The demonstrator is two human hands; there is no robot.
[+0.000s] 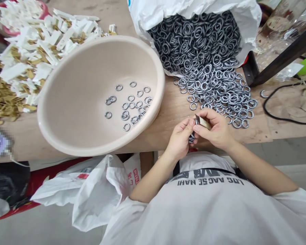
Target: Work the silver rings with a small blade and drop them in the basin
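Left hand [179,143] holding metal rings [191,137], right hand [215,131] pinching a tan strip [203,122], more rings [214,85] at twelve o'clock on the desk [165,126]

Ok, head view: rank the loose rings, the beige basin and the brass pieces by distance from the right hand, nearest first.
From the right hand:
1. The loose rings, spilled on the table just ahead of it.
2. The beige basin, to its left.
3. The brass pieces, farthest, at the far left.

A basin [66,112] holding metal rings [131,98] sits left of a plastic bag [193,8].
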